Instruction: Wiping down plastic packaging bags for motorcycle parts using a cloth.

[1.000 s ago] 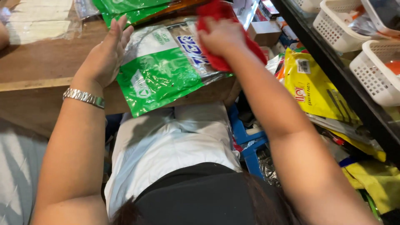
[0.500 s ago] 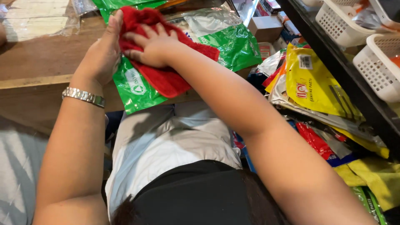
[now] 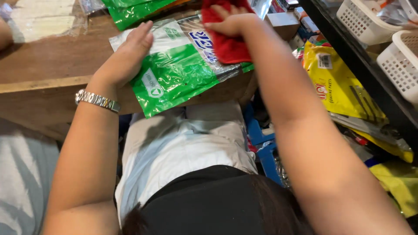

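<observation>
A green and white plastic packet [image 3: 174, 69] lies at the edge of a brown wooden table [image 3: 48, 65], partly hanging over it. My left hand [image 3: 128, 54], a metal watch on its wrist, lies flat on the packet's left end with fingers apart. My right hand [image 3: 233, 21] presses a red cloth [image 3: 226, 43] down on the packet's right end, fingers curled over the cloth.
More green packets [image 3: 130, 11] lie at the table's far edge. A yellow packet [image 3: 339, 82] and other bagged goods pile up on the right, under a dark shelf with white baskets [image 3: 370, 19]. A cardboard box [image 3: 283, 21] stands behind the cloth.
My right hand has carried the red cloth from the packet's left part, beside my left hand, back over to its right end. My left hand has stayed on the packet.
</observation>
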